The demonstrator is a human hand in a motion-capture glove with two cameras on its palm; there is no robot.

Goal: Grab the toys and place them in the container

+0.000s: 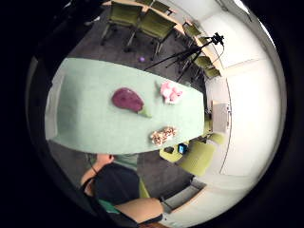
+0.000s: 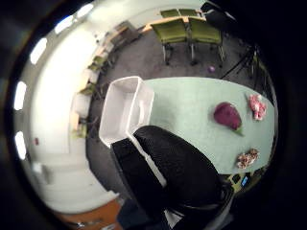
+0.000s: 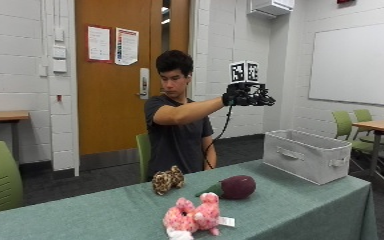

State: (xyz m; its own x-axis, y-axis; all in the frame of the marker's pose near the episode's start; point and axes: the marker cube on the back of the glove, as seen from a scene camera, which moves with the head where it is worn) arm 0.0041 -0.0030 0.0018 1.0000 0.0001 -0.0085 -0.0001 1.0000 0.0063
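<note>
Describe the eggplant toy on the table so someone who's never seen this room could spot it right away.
Start at the table with the green cloth. Between the white fabric container at one end and the pink plush toy near the front edge lies the eggplant toy. It is the only dark purple, smooth oval one with a green stem; the spotted brown plush beside it is fuzzy.

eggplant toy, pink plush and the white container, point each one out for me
eggplant toy (image 3: 237, 187), outside view, on the middle of its purple body
pink plush (image 3: 193, 216), outside view, on the middle of its body
white container (image 3: 305, 155), outside view, on the side wall facing the camera
</note>
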